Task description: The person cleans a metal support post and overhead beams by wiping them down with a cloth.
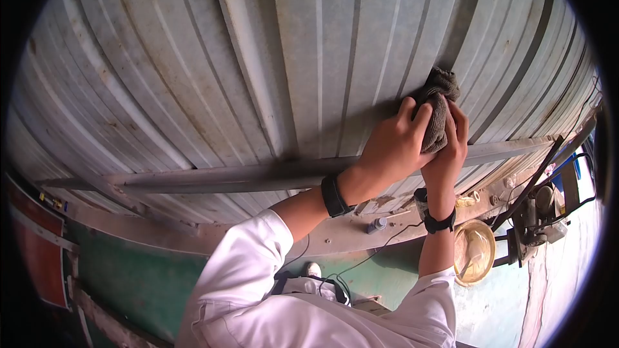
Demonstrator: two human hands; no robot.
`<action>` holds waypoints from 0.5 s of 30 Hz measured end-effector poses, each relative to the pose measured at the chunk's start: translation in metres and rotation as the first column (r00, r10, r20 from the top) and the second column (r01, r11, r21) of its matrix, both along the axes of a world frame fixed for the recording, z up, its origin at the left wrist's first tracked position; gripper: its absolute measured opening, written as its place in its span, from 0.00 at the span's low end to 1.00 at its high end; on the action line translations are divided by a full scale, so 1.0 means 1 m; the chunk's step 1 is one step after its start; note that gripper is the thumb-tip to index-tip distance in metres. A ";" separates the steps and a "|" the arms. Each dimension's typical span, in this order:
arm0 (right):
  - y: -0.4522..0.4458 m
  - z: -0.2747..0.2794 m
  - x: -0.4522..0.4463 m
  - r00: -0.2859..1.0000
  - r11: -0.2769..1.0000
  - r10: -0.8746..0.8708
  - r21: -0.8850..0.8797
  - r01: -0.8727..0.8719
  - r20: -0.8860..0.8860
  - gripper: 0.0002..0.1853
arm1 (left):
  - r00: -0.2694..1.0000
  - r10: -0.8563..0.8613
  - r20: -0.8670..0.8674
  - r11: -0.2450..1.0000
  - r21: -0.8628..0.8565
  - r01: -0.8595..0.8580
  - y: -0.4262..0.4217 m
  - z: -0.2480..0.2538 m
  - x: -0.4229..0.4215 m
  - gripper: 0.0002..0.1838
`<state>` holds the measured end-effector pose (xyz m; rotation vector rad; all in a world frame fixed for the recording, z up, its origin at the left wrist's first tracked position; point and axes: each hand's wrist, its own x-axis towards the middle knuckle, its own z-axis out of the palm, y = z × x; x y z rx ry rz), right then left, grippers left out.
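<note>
A dark grey-brown cloth (436, 122) is bunched up between my hands in front of the corrugated metal wall (322, 58). My left hand (394, 145) has its fingers closed on the near side of the cloth. On the other side, my right hand (449, 151) grips it too, with fingers bent around its edge. The upper end of the cloth sticks out above my fingers, close to a wall rib. Part of the cloth is hidden behind the fingers. Each wrist wears a black band.
A metal rail (245, 177) runs across the wall below my hands. On the ledge sits a small jar (377, 225). A yellowish basin (474, 251) and a dark machine (541, 212) stand at right. A cable (367, 258) crosses the green floor (142, 270).
</note>
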<state>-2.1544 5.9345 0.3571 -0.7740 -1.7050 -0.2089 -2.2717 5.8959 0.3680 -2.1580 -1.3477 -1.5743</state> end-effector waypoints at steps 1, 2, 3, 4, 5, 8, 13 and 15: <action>-0.003 -0.016 0.001 0.998 0.997 -0.031 -0.063 0.034 0.047 0.28 | 1.000 0.008 -0.019 0.996 -0.092 -0.010 -0.004 -0.012 -0.003 0.33; -0.009 -0.029 0.002 0.996 0.993 -0.019 -0.111 0.028 0.084 0.28 | 0.999 0.014 -0.037 0.983 -0.181 -0.021 -0.008 -0.024 -0.005 0.32; -0.016 -0.038 0.003 0.994 0.985 0.026 -0.173 -0.008 0.106 0.28 | 0.998 0.018 -0.056 0.964 -0.265 -0.032 -0.013 -0.030 -0.007 0.31; -0.021 -0.045 0.004 0.989 0.961 0.094 -0.269 -0.061 0.112 0.27 | 0.996 0.037 -0.076 0.943 -0.327 -0.060 -0.019 -0.033 -0.008 0.29; -0.024 -0.049 0.006 0.980 0.926 0.163 -0.361 -0.112 0.113 0.27 | 0.994 0.030 -0.101 0.935 -0.349 -0.064 -0.024 -0.035 -0.011 0.29; -0.040 -0.038 0.004 0.935 0.863 0.320 -0.454 -0.221 0.151 0.22 | 0.989 0.041 -0.145 0.903 -0.418 -0.099 -0.045 -0.038 -0.021 0.27; -0.058 -0.044 -0.048 0.791 0.817 0.513 -0.473 -0.330 0.334 0.22 | 0.960 0.183 -0.213 0.809 -0.523 -0.271 -0.101 -0.054 -0.077 0.24; -0.070 -0.049 -0.072 0.750 0.811 0.539 -0.479 -0.337 0.384 0.27 | 0.944 0.269 -0.191 0.793 -0.512 -0.330 -0.119 -0.056 -0.095 0.22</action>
